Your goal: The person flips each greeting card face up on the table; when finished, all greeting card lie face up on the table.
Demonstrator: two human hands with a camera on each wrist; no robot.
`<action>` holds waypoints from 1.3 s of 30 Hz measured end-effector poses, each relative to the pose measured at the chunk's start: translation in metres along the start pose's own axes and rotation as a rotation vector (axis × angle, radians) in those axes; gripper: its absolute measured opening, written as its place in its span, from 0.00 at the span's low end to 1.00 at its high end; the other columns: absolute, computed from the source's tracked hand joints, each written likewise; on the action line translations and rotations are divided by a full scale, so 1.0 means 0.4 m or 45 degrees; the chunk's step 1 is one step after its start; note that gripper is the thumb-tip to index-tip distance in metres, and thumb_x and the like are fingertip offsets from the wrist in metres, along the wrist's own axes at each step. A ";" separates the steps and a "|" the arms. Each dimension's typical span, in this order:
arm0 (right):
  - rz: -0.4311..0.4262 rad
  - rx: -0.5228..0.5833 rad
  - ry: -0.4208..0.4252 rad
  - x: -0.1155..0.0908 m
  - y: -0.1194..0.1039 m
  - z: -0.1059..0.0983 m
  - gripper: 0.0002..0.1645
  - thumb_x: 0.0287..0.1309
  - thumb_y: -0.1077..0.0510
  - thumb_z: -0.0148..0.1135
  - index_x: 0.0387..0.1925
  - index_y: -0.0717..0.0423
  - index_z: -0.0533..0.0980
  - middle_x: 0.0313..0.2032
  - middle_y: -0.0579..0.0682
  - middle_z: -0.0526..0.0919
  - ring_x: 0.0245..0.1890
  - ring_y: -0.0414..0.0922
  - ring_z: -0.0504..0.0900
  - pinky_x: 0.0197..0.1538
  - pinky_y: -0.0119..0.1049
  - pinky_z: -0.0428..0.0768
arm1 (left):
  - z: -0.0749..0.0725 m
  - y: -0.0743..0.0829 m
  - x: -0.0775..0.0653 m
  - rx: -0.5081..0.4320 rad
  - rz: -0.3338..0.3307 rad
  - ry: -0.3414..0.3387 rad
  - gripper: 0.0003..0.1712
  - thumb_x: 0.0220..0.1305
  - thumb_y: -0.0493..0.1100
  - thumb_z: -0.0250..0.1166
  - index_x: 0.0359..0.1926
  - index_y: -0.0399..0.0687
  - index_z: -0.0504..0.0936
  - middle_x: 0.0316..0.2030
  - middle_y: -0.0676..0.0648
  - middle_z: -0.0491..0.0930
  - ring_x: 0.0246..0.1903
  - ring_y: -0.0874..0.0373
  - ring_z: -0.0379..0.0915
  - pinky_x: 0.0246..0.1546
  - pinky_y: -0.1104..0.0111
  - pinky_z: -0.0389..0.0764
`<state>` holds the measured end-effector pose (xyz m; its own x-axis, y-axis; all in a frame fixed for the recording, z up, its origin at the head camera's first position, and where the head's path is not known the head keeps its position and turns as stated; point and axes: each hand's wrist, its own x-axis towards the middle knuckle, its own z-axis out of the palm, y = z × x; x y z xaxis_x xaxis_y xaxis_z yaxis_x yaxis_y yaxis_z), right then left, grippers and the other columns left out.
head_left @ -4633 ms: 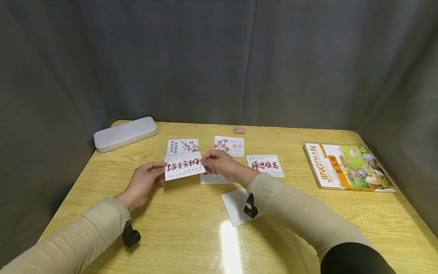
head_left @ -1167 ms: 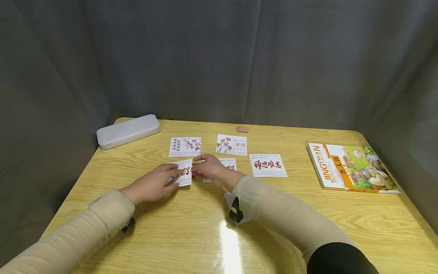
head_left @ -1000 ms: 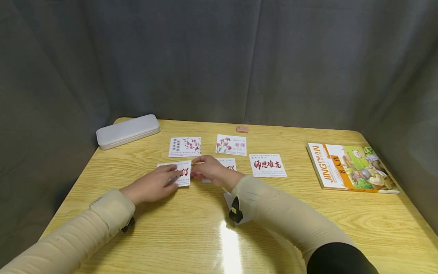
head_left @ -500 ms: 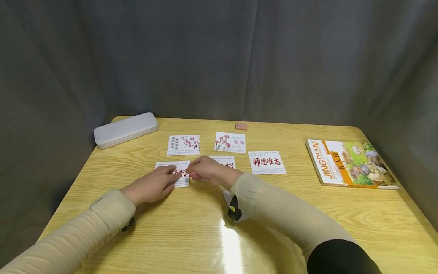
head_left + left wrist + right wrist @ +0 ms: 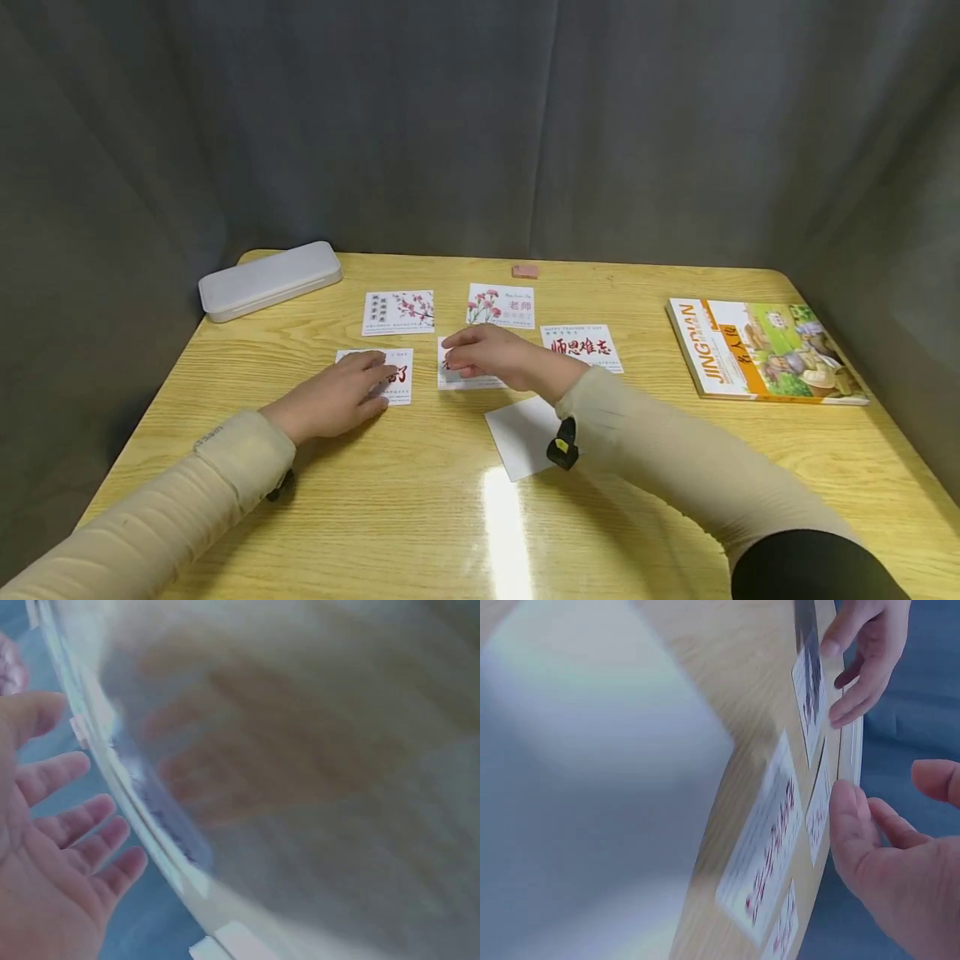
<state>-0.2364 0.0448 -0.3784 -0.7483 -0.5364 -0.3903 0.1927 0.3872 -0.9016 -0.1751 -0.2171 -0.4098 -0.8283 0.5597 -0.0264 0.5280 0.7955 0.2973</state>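
My left hand (image 5: 330, 398) is over a white greeting card (image 5: 402, 390) with red writing, at the front left of the card group. Its fingers are spread and relaxed, and they cover part of the print. In the left wrist view the fingers (image 5: 82, 817) curve loosely with nothing between them. My right hand (image 5: 498, 357), fingers loosely bent and holding nothing, hovers over a second red-lettered card (image 5: 463, 383) in the middle. Below my right wrist lies a blank white card (image 5: 517, 442), set at an angle and partly hidden by the sleeve.
Behind lie a plum-blossom card (image 5: 397, 315) and a carnation card (image 5: 501, 308); another red-lettered card (image 5: 581, 350) sits to the right. A pale pencil case (image 5: 270, 282) occupies the back left, a pink eraser (image 5: 525, 272) the back edge, and a thick book (image 5: 765, 354) the right side.
Both hands held the left card up earlier; it now lies flat on the table, lined up below the plum-blossom card. My right hand has left its edge and moved right.
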 end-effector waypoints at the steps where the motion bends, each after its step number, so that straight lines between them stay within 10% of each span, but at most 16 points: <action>1: -0.007 -0.009 0.000 -0.012 0.004 -0.013 0.27 0.75 0.64 0.54 0.70 0.70 0.68 0.66 0.64 0.73 0.61 0.52 0.78 0.61 0.41 0.79 | -0.003 0.003 0.002 -0.010 0.001 0.013 0.26 0.75 0.42 0.62 0.68 0.33 0.75 0.67 0.27 0.69 0.67 0.31 0.65 0.68 0.41 0.66; 14: -0.041 -0.086 0.060 -0.173 0.101 -0.167 0.28 0.73 0.62 0.56 0.67 0.74 0.66 0.59 0.67 0.77 0.52 0.52 0.79 0.60 0.48 0.78 | -0.015 0.145 0.047 -0.094 0.295 0.104 0.37 0.69 0.54 0.67 0.73 0.43 0.71 0.70 0.39 0.69 0.71 0.42 0.63 0.70 0.48 0.65; 26: 0.043 -0.137 0.114 -0.240 0.205 -0.238 0.25 0.70 0.63 0.60 0.61 0.79 0.71 0.46 0.59 0.84 0.43 0.42 0.83 0.50 0.37 0.84 | 0.058 0.282 0.122 0.084 0.636 -0.217 0.47 0.67 0.64 0.65 0.79 0.50 0.62 0.79 0.43 0.56 0.78 0.49 0.47 0.77 0.62 0.50; 39: 0.148 -0.082 0.094 -0.227 0.209 -0.236 0.18 0.69 0.66 0.59 0.53 0.78 0.76 0.37 0.53 0.88 0.36 0.39 0.85 0.45 0.35 0.86 | 0.099 0.305 0.151 0.019 0.474 -0.469 0.41 0.71 0.60 0.63 0.77 0.47 0.67 0.79 0.45 0.54 0.79 0.51 0.47 0.76 0.65 0.52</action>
<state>-0.2123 0.1965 -0.4009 -0.7682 -0.4297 -0.4745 0.2411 0.4924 -0.8363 -0.1532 -0.0769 -0.4127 -0.4644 0.8478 -0.2560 0.7793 0.5285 0.3367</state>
